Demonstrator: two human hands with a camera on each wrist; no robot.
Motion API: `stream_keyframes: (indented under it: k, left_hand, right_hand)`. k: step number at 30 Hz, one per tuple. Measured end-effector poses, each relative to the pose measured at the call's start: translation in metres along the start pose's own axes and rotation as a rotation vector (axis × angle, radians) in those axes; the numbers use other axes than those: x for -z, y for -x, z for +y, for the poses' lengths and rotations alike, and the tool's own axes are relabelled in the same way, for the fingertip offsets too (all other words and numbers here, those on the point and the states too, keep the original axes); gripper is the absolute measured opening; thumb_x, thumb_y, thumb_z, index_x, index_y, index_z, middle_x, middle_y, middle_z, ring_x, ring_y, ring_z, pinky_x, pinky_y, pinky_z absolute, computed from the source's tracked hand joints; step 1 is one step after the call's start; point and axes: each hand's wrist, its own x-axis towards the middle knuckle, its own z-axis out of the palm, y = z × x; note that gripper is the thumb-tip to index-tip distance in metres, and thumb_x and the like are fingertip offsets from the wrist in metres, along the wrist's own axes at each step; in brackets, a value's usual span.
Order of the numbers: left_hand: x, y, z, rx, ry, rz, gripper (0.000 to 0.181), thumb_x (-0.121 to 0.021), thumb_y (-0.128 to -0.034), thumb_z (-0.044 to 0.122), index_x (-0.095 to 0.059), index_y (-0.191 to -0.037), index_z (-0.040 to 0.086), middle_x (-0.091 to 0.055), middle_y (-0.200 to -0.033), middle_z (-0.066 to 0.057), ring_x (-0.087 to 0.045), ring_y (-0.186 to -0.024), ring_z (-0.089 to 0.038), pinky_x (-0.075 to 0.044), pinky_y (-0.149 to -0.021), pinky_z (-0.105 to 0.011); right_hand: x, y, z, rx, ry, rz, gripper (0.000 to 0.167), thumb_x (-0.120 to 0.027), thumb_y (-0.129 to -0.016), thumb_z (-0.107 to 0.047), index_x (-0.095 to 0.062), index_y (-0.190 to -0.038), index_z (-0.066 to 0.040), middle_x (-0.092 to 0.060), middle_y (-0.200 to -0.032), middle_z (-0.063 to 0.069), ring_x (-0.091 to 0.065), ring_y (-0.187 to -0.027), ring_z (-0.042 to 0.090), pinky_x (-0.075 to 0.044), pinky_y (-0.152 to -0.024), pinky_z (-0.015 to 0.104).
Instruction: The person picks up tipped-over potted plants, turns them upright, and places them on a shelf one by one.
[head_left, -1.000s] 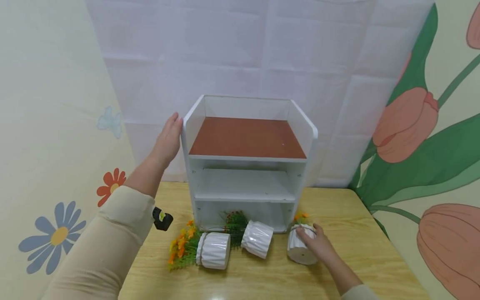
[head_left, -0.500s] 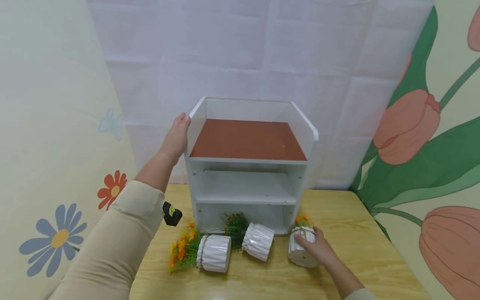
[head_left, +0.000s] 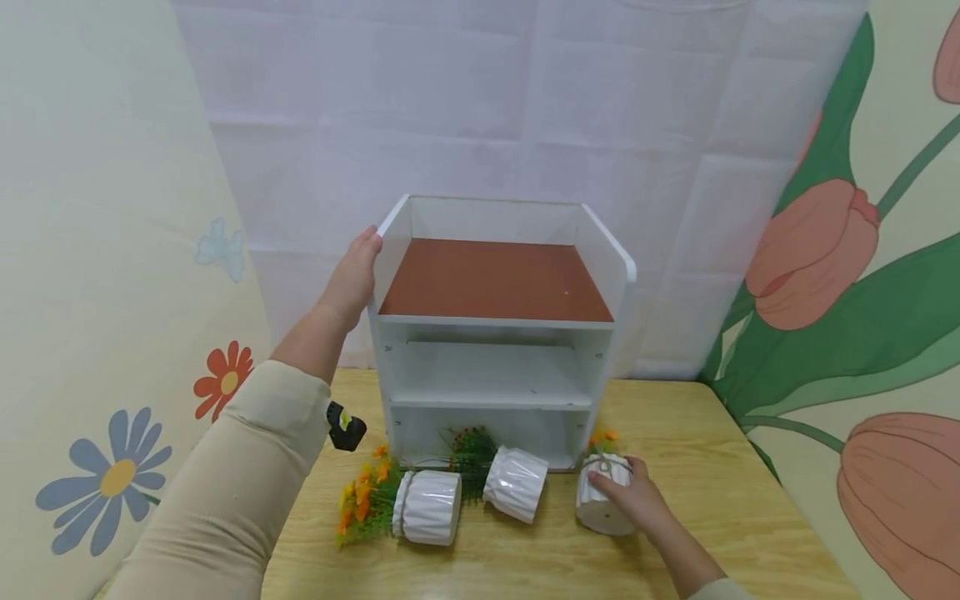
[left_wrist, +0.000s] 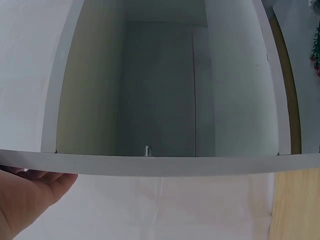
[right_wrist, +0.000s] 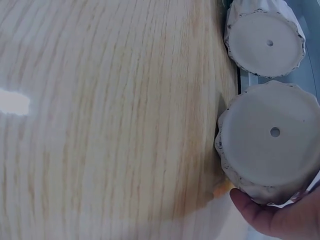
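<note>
A white shelf unit (head_left: 491, 405) with a brown top panel (head_left: 497, 280) stands on the table. My left hand (head_left: 351, 279) lies with straight fingers against the outside of its left side panel, and the left wrist view shows the hand (left_wrist: 35, 197) touching that panel (left_wrist: 170, 166). My right hand (head_left: 637, 497) grips the rightmost white pot (head_left: 596, 506), which lies tipped with orange flowers (head_left: 603, 437) pointing to the shelf. In the right wrist view the pot's base (right_wrist: 270, 155) faces the camera, with my fingers (right_wrist: 255, 210) at its edge.
Two more white pots lie on their sides before the shelf: the left one (head_left: 431, 507) with orange and yellow flowers (head_left: 363, 493), the middle one (head_left: 516, 483) with red-dotted greenery (head_left: 472, 454). A black object (head_left: 346, 427) is by the left sleeve. White cloth (head_left: 465, 100) hangs behind.
Since a second ago my left hand has shifted slightly right, closer against the side panel. The gripped pot has turned a little, showing its twine bow.
</note>
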Motion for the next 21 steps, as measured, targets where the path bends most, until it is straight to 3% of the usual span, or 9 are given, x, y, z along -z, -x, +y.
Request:
stream_keyframes:
  k: [7, 21]
  left_hand:
    - [0.001, 0.0, 0.0, 0.003, -0.005, -0.01, 0.063, -0.014, -0.1034, 0.049, 0.003, -0.159, 0.024, -0.009, -0.165, -0.011, -0.015, -0.149, -0.038, -0.013, -0.116, -0.067]
    - [-0.001, 0.001, 0.001, -0.004, -0.003, -0.006, 0.062, -0.014, -0.1036, 0.049, 0.001, -0.159, 0.025, -0.013, -0.165, -0.012, -0.018, -0.149, -0.037, -0.015, -0.116, -0.067]
  right_hand:
    - [0.001, 0.001, 0.001, 0.02, -0.017, 0.031, 0.1, -0.065, -0.086, -0.054, -0.017, -0.147, 0.009, -0.038, -0.139, 0.042, -0.044, -0.125, 0.054, -0.04, -0.103, 0.061]
    - [0.001, 0.001, 0.01, 0.127, -0.034, 0.147, 0.094, -0.072, -0.084, -0.041, -0.022, -0.147, 0.007, -0.039, -0.14, 0.038, -0.046, -0.124, 0.051, -0.039, -0.102, 0.062]
